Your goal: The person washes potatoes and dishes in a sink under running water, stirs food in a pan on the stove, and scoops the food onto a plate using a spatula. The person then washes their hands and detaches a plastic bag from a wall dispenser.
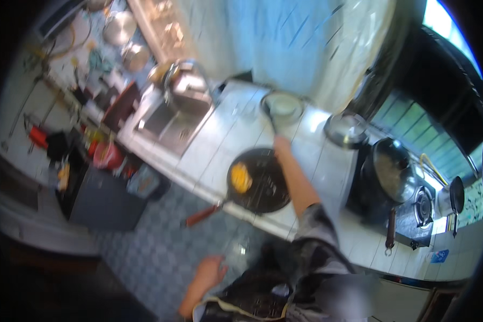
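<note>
My right hand (281,148) reaches across the counter, closed around the handle of a dark cooking utensil (270,116). The utensil's far end lies over a round pale dish (285,108) near the wall; blur hides its shape. Below that forearm, a black frying pan (263,195) rests on the white tiles. A yellow piece of food, egg-like (240,178), sits in the pan's left half. Its reddish-brown handle (202,215) juts past the counter edge. My left hand (210,271) hangs low by my waist over the floor, loosely curled, with nothing visible in it.
Left of the pan is a steel sink (175,129). A lidded dark pot (388,171) stands on the gas stove (422,207) at right, beside a steel lid or pan (346,129). A dark grey bin or box (106,199) and a red container (107,155) are at left.
</note>
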A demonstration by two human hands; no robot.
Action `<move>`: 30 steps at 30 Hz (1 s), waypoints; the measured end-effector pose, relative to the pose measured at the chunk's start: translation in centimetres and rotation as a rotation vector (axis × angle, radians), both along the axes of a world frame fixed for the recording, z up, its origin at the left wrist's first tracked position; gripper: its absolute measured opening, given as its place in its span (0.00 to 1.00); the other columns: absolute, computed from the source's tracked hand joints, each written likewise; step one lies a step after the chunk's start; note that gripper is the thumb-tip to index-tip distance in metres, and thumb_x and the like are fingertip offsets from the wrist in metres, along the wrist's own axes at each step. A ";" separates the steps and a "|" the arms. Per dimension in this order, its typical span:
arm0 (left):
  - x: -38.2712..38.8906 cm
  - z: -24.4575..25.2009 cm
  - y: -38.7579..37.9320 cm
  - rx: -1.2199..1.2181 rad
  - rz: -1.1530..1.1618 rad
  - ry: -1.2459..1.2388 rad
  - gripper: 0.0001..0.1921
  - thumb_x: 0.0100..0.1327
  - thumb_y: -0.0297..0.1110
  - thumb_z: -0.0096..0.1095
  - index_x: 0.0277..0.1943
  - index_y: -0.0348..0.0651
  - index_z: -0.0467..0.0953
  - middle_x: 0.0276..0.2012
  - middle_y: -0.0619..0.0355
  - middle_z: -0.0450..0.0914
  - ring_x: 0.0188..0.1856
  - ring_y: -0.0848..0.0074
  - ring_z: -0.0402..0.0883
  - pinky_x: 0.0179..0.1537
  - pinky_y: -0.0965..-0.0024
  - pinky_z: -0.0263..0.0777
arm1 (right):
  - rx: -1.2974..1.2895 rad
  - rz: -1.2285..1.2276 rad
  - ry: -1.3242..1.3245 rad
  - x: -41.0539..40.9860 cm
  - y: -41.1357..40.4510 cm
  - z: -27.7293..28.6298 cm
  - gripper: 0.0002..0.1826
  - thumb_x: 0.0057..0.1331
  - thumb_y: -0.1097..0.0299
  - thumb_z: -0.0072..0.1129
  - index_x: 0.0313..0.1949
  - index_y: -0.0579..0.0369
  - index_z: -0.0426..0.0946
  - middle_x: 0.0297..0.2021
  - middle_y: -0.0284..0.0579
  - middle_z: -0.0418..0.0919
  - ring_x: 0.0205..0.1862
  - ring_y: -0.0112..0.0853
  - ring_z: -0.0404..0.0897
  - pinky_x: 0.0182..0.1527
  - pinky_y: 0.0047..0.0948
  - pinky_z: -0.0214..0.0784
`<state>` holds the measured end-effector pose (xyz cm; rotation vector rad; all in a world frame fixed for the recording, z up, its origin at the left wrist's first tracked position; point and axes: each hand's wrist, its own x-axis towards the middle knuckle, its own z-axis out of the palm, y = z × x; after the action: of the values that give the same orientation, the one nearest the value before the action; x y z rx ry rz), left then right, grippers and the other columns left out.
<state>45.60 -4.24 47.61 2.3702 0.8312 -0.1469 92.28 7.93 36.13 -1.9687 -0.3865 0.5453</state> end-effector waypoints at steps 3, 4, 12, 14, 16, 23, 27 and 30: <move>-0.8 0.1 -1.3 0.060 0.041 0.010 0.14 0.51 0.34 0.56 0.39 0.36 0.72 0.35 0.45 0.74 0.40 0.55 0.72 0.42 0.60 0.65 | 0.444 -0.001 0.557 -5.2 -4.9 7.4 0.10 0.59 0.61 0.48 0.32 0.54 0.70 0.13 0.33 0.60 0.11 0.22 0.57 0.12 0.20 0.48; -1.0 0.0 -1.9 0.062 0.049 0.006 0.13 0.51 0.34 0.55 0.39 0.36 0.72 0.36 0.45 0.74 0.41 0.55 0.71 0.42 0.60 0.64 | 0.497 0.048 0.583 -7.0 -7.5 8.8 0.10 0.60 0.62 0.47 0.34 0.56 0.70 0.14 0.32 0.60 0.12 0.21 0.57 0.13 0.19 0.47; -4.9 -1.9 -7.9 -0.007 -0.042 -0.069 0.12 0.52 0.33 0.55 0.39 0.37 0.71 0.32 0.48 0.73 0.38 0.57 0.71 0.39 0.61 0.65 | 0.692 0.113 0.416 -20.4 -28.2 15.1 0.16 0.60 0.70 0.43 0.46 0.63 0.61 0.18 0.32 0.59 0.17 0.19 0.57 0.19 0.17 0.50; -4.9 -1.4 -9.1 -0.060 -0.094 -0.008 0.13 0.53 0.34 0.54 0.40 0.37 0.70 0.35 0.47 0.73 0.41 0.56 0.71 0.43 0.61 0.64 | 0.687 0.087 0.355 -22.7 -33.3 15.0 0.15 0.59 0.72 0.42 0.46 0.63 0.60 0.19 0.34 0.60 0.18 0.20 0.58 0.20 0.18 0.52; -4.8 -1.0 -10.3 -0.109 -0.164 0.050 0.14 0.54 0.35 0.53 0.42 0.37 0.70 0.38 0.46 0.73 0.44 0.55 0.70 0.46 0.61 0.63 | 0.761 0.082 0.327 -24.9 -37.8 15.3 0.14 0.58 0.75 0.41 0.44 0.62 0.59 0.20 0.37 0.61 0.19 0.22 0.60 0.21 0.19 0.55; -1.5 5.5 -13.7 -0.300 -0.413 -0.263 0.12 0.55 0.34 0.53 0.41 0.38 0.71 0.36 0.49 0.73 0.42 0.58 0.70 0.44 0.63 0.64 | 0.774 -0.233 0.175 -28.0 -49.8 17.6 0.13 0.49 0.77 0.41 0.38 0.59 0.60 0.20 0.38 0.62 0.19 0.22 0.60 0.21 0.19 0.55; 0.4 12.5 -13.8 -0.694 -0.943 -0.577 0.10 0.55 0.30 0.55 0.40 0.40 0.74 0.37 0.54 0.74 0.39 0.65 0.71 0.41 0.67 0.63 | 0.522 -0.481 -0.110 -26.9 -53.3 19.1 0.14 0.45 0.78 0.39 0.35 0.58 0.61 0.18 0.37 0.61 0.16 0.22 0.58 0.19 0.19 0.52; 0.1 17.2 -16.1 -1.035 -1.456 -0.746 0.14 0.61 0.32 0.49 0.43 0.28 0.71 0.47 0.39 0.67 0.37 0.58 0.72 0.33 0.62 0.67 | 0.718 -0.532 -0.098 -24.6 -55.2 18.6 0.14 0.45 0.78 0.38 0.34 0.58 0.61 0.18 0.37 0.61 0.16 0.21 0.58 0.18 0.18 0.51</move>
<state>45.73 -20.35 64.80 1.3373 -1.1413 -0.1740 67.65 -47.22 54.75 -1.3162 -0.0797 -0.0453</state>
